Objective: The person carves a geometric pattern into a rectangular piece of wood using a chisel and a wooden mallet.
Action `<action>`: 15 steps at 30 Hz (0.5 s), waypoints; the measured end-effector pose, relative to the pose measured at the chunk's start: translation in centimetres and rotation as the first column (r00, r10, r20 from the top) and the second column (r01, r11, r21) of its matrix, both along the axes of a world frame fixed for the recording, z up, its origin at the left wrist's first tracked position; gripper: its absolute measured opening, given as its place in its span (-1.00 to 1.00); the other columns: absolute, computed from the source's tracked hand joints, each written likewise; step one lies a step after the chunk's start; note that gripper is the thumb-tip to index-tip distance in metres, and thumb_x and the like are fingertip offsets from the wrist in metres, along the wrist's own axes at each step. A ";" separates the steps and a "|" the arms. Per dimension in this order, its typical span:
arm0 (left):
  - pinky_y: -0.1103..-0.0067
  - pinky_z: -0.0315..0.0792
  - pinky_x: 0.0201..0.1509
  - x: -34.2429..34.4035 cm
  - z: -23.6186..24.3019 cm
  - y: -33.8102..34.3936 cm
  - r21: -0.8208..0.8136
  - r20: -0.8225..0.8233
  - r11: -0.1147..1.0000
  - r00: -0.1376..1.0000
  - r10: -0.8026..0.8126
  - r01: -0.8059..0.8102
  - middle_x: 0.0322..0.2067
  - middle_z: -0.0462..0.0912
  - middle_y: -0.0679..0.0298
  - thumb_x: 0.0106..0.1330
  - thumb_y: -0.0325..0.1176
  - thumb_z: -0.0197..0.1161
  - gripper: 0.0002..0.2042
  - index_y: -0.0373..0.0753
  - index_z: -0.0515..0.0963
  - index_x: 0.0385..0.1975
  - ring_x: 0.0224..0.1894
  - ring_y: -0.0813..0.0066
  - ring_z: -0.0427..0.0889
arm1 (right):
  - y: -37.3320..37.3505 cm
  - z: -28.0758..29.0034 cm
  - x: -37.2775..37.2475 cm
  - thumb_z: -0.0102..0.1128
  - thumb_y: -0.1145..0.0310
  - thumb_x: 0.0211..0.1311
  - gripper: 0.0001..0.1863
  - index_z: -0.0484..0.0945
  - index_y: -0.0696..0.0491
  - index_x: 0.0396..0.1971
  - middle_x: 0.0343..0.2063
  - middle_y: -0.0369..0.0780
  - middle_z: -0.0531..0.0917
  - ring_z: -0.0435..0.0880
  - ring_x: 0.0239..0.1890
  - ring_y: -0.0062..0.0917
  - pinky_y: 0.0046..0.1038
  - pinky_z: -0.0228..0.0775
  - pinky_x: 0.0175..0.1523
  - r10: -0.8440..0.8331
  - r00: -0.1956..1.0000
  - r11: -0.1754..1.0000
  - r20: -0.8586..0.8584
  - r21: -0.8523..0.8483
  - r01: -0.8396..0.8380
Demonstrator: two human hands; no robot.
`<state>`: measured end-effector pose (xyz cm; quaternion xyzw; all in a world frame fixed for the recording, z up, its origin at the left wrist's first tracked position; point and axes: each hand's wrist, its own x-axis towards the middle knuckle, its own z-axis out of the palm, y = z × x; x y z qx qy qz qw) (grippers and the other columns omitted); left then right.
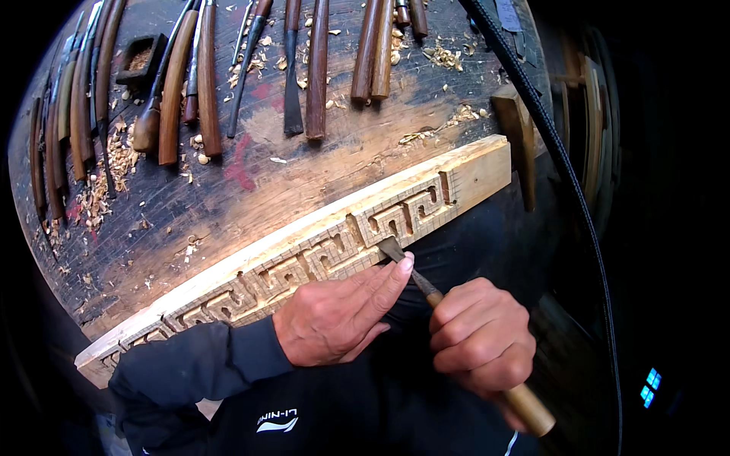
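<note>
The carved board lies just ahead of both hands, its long axis rising from left to right. The left hand, which is nearer, stretches its fingers beside the chisel; the right hand is closed around the chisel's handle.

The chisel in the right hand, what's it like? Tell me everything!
The chisel has a dark, metallic blade and a round, brown, wooden-looking handle. It slants, blade at the carved board, handle toward the picture's lower right. The right hand grips the handle; the left hand seems to touch the blade.
</note>
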<state>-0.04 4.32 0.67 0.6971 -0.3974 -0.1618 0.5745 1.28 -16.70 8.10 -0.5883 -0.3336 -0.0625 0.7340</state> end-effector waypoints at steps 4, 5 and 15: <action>0.40 0.76 0.28 -0.3 -0.1 0.5 -0.032 -0.012 0.999 1.000 0.018 -0.018 0.46 0.63 -0.13 0.31 -0.40 0.56 -0.09 -0.49 0.28 0.67 0.34 0.06 0.80 | -0.1 0.4 0.3 0.19 -0.17 0.76 -0.31 0.45 0.08 -0.53 -0.66 -0.06 0.64 0.50 -0.78 -0.43 -0.49 0.16 -0.66 0.178 0.982 0.981 0.062 -0.096 -0.171; 0.40 0.77 0.25 -0.3 -0.1 0.4 -0.039 -0.004 0.999 1.000 0.006 -0.006 0.47 0.63 -0.13 0.32 -0.40 0.56 -0.09 -0.49 0.28 0.67 0.33 0.06 0.80 | 0.0 0.7 0.0 0.23 -0.13 0.75 -0.33 0.44 0.07 -0.53 -0.67 -0.10 0.64 0.50 -0.78 -0.45 -0.50 0.17 -0.66 0.146 0.986 0.984 0.076 -0.109 -0.137; 0.41 0.82 0.11 -0.2 0.1 0.7 -0.022 0.058 0.997 0.996 -0.074 0.075 0.48 0.62 -0.17 0.36 -0.35 0.60 -0.12 -0.47 0.32 0.64 0.32 -0.01 0.83 | 1.3 1.7 -4.6 0.30 0.13 0.72 -0.50 0.47 0.13 -0.45 -0.66 -0.03 0.66 0.55 -0.77 -0.40 -0.45 0.26 -0.66 -0.278 0.949 0.960 0.151 0.011 0.279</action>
